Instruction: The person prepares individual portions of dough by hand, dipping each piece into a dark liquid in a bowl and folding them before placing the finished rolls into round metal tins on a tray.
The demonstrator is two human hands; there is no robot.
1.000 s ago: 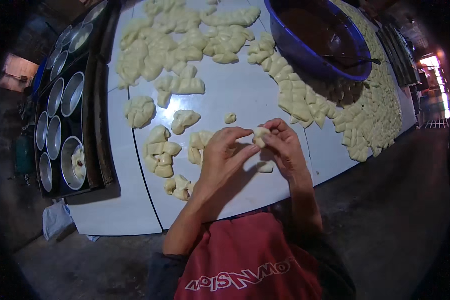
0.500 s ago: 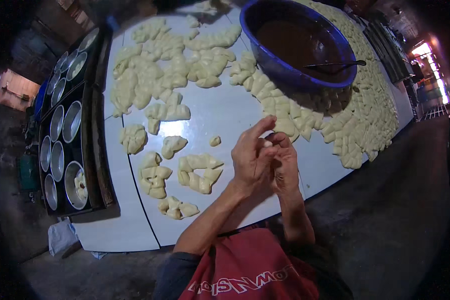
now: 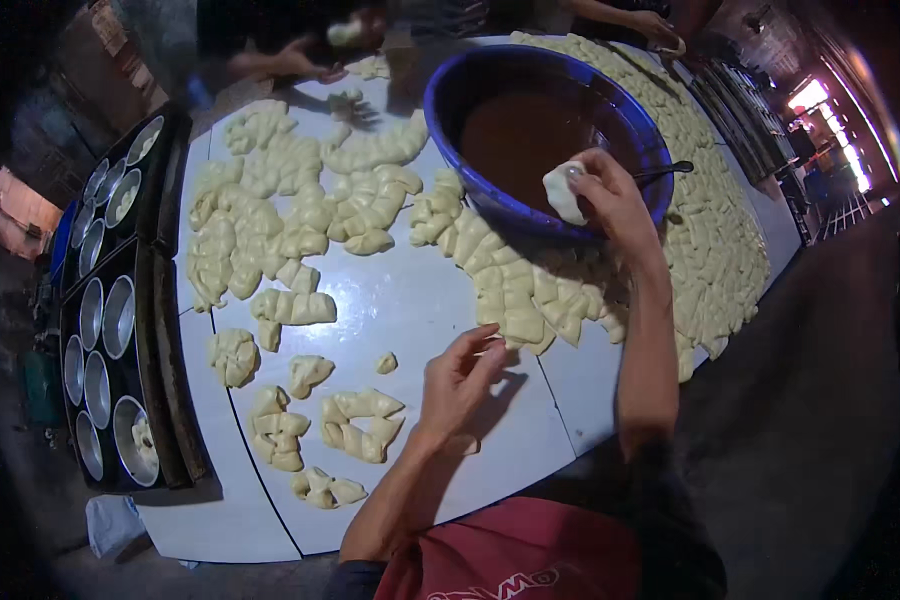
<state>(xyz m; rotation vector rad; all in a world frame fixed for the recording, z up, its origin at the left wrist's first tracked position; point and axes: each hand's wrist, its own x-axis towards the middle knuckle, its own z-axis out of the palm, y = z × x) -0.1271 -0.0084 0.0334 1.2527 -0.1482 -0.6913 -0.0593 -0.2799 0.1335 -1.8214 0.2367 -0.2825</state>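
My right hand (image 3: 610, 195) pinches a flattened white piece of dough (image 3: 566, 193) over the near rim of a blue basin (image 3: 460, 172). Brown filling (image 3: 530, 140) lies inside the basin, and a dark spoon handle (image 3: 667, 170) sticks out past its right side. Lower down, my left hand (image 3: 458, 388) hovers over the white table with its fingers loosely curled and apart, nothing in them. Its fingertips come near the edge of a sheet of pale dough pieces (image 3: 510, 300). A small dough piece (image 3: 460, 445) shows beside my left wrist.
Clumps of dough (image 3: 260, 225) spread over the left of the table (image 3: 400, 290); more pieces (image 3: 715, 250) cover the right side. Black trays with round metal tins (image 3: 96, 390) stand along the left edge. Other people's hands (image 3: 305, 62) work at the far side.
My hands were together over the table and have parted. The right one has moved up to the basin with the dough, now flatter; the left has dropped down and left, emptied. Other people's hands have appeared.
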